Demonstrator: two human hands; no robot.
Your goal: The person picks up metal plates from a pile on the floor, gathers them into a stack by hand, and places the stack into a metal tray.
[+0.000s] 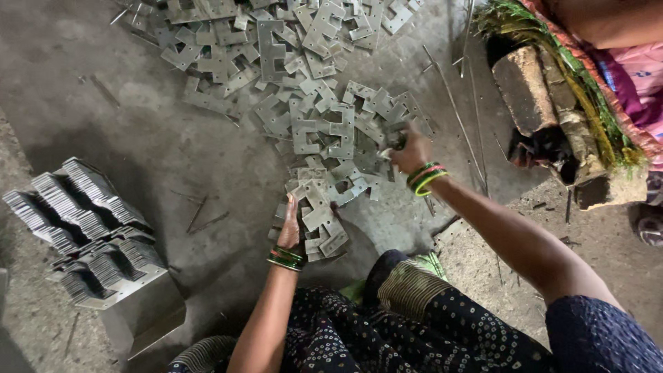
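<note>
Your left hand (290, 224) clasps a small bundle of flat grey notched metal plates (318, 217). Beyond that bundle, your right hand (409, 150) pinches one plate from the loose heap (297, 69), too many to count. Left of the bundle, several packed rows (86, 231) lie stacked; most remain unsorted.

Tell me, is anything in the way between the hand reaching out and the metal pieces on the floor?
Nothing visible is in the way. The right hand is already on the loose metal pieces, fingers closed around one. The left hand rests against a small bunch of pieces nearer the knees.
</note>
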